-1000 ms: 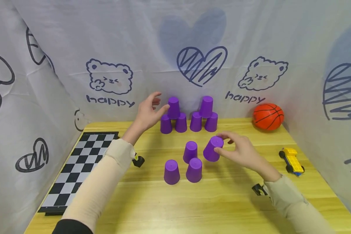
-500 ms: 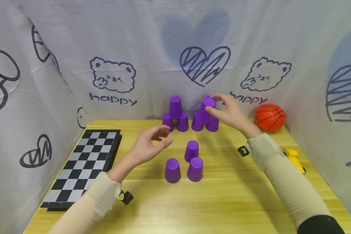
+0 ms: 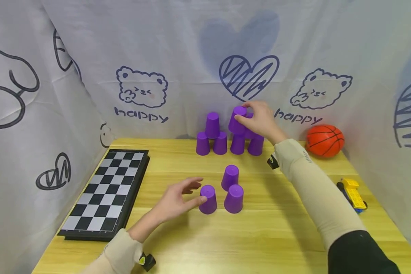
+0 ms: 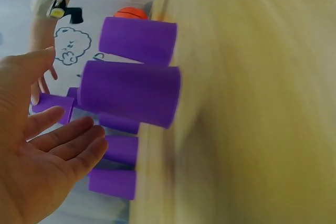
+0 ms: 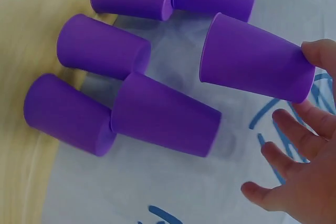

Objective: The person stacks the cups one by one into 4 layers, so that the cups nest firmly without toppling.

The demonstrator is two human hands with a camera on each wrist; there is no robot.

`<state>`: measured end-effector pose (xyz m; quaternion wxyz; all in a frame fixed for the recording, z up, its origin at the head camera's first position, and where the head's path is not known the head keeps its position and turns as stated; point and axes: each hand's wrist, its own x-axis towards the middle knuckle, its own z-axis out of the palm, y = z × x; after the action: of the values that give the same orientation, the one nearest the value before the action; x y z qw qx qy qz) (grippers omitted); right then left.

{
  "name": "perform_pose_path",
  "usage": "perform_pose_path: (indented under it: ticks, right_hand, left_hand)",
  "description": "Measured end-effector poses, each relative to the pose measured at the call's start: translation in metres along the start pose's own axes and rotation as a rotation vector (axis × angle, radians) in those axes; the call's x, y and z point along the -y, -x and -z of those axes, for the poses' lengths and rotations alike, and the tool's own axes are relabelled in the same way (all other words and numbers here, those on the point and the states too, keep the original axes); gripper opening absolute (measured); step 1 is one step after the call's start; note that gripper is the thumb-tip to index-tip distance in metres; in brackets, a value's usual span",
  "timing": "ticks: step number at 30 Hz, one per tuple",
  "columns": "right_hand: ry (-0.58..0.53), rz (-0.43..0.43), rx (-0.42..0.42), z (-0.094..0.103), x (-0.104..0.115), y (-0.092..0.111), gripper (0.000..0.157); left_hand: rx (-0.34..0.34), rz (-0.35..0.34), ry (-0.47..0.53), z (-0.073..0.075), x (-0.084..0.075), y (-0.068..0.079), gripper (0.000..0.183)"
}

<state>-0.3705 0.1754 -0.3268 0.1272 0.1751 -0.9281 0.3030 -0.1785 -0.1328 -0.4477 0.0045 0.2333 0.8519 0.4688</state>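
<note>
Right hand [image 3: 260, 118]: held cup [image 5: 257, 59] is pinched near its narrow end between thumb and index finger; the other three fingers are extended clear of it. Held cup is carried in the air, mouth down, at the rear of the table [image 3: 277, 228]. In the head view, part of the right top cup [image 5: 165, 114] is covered by it; in the right wrist view a gap is seen between the two. The right top cup is supported by two base cups [image 3: 255, 145] standing side by side. A matching pyramid is formed just to the left, with its top cup [image 3: 212, 125] set across two lower cups [image 3: 203, 143].

Left hand [image 3: 174, 199]: fingers and thumb are spread, with nothing gripped. It is placed beside the front left cup [image 3: 208, 201]; whether contact is made by the thumb cannot be told. Two more cups are stood to the right of that one: front right cup [image 3: 233, 199] and, just behind it, middle cup [image 3: 230, 177]. All three are placed mouth down.

Surroundings: a chessboard [image 3: 104, 190] is laid at the left; a ball [image 3: 325, 140] and a toy car [image 3: 354, 194] are located at the right.
</note>
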Motion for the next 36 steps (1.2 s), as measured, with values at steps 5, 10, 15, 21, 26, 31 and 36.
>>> perform_pose_path:
  ticks: [5, 10, 15, 21, 26, 31, 36]
  right_hand:
    - [0.027, -0.026, 0.011, -0.009, -0.003, -0.007, 0.058]
    - [0.069, -0.035, 0.018, -0.016, -0.007, -0.013, 0.059]
    - [0.112, -0.037, 0.034, -0.021, -0.009, -0.018, 0.060]
    - [0.172, -0.040, 0.070, -0.027, -0.011, -0.023, 0.061]
    - [0.180, -0.057, 0.100, -0.031, -0.011, -0.025, 0.060]
    - [0.166, -0.075, 0.104, -0.035, -0.014, -0.026, 0.060]
    - [0.142, -0.079, 0.101, -0.040, -0.015, -0.027, 0.061]
  left_hand:
    - [-0.007, 0.023, 0.034, -0.012, 0.005, 0.005, 0.065]
    - [-0.014, 0.016, 0.041, -0.018, 0.011, 0.005, 0.064]
    - [0.005, 0.005, 0.048, -0.024, 0.012, 0.003, 0.064]
    - [0.007, 0.001, 0.065, -0.030, 0.013, 0.000, 0.063]
    - [-0.021, -0.029, 0.074, -0.033, 0.014, -0.002, 0.056]
    - [-0.031, -0.051, 0.079, -0.034, 0.015, -0.002, 0.049]
    - [-0.033, -0.053, 0.083, -0.034, 0.016, -0.002, 0.047]
